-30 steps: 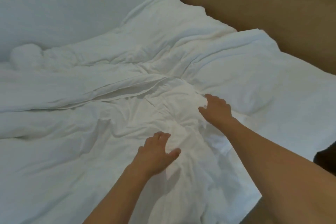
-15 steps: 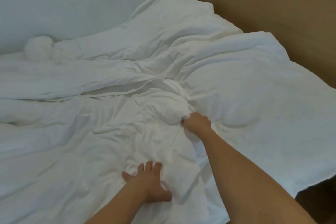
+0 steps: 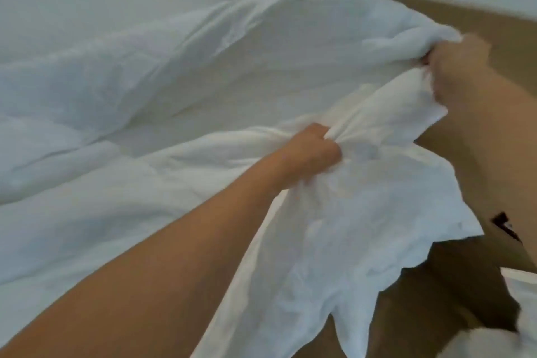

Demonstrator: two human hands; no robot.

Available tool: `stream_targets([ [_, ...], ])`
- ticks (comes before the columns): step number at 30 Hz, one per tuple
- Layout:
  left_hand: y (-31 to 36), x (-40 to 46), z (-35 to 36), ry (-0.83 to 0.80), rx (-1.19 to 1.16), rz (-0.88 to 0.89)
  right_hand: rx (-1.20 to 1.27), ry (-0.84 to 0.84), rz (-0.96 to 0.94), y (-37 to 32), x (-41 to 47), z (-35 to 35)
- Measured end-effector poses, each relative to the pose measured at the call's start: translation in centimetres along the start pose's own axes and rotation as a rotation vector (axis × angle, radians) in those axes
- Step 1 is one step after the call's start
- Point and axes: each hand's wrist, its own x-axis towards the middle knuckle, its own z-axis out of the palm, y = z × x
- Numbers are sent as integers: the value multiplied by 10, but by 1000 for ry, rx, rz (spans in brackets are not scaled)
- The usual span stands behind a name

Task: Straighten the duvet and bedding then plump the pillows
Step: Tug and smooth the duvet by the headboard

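While bunched in each grip, duvet [image 3: 261, 67] lifted, left hand [image 3: 312, 151] lower, right hand [image 3: 459, 73] higher

- The raised white duvet [image 3: 290, 67] billows in front of the wooden headboard [image 3: 436, 9] and blocks the way to it.
- Both fists (left hand [image 3: 312, 151], right hand [image 3: 456, 67]) are bunched in the cloth, so neither is free.
- Open room lies lower right, beside the bed, under the hanging edge.
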Motion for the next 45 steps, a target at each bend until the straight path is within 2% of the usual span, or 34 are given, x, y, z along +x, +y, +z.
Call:
stream_targets([
  [2,-10,7,50,-175,208,-29,-271,127,198,57,-7,-37],
  [3,-23,7,67,-208,352,-45,-349,141,254,85,-10,-42],
  [5,-46,3,73,-142,478,-57,-310,-33,255,109,-31,-30],
  [7,-64,-2,50,-72,502,-58,-364,-356,141,119,-53,-3],
  [9,-82,-10,8,-13,577,-108,-522,-550,-35,110,-80,31],
  [14,-144,-56,-130,168,617,-434,-736,-683,-385,45,-147,144],
  [16,-174,-69,-182,289,484,-562,-768,-753,-517,23,-172,193],
  [17,-189,-74,-204,373,311,-604,-772,-782,-567,15,-181,216],
  [19,-215,-77,-241,526,-203,-632,-828,-793,-670,6,-195,258],
  [21,-241,-76,-265,570,-605,-611,-1007,-759,-794,9,-206,293],
  [23,-271,-74,-281,586,-746,-647,-1179,-748,-841,19,-216,323],
  [27,-323,-66,-306,612,-1035,-722,-1361,-766,-838,40,-230,373],
  [29,-343,-54,-315,637,-1121,-727,-1423,-726,-880,48,-226,393],
  [31,-359,-36,-319,736,-1156,-727,-1492,-672,-877,58,-210,412],
  [33,-371,-18,-321,918,-1103,-690,-1568,-624,-844,68,-190,427],
  [35,-379,1,-327,1112,-968,-633,-1576,-571,-924,77,-170,437],
  [38,-382,23,-343,1259,-1135,-628,-1465,-530,-1037,96,-144,441],
  [41,-394,44,-352,1295,-1340,-729,-1417,-462,-1023,85,-134,448],
  [42,-389,46,-356,1232,-1394,-748,-1443,-468,-1002,72,-133,452],
  [43,-386,46,-361,1164,-1406,-754,-1464,-500,-931,56,-132,456],
  [45,-372,48,-387,1053,-1242,-800,-1361,-548,-788,22,-117,466],
])
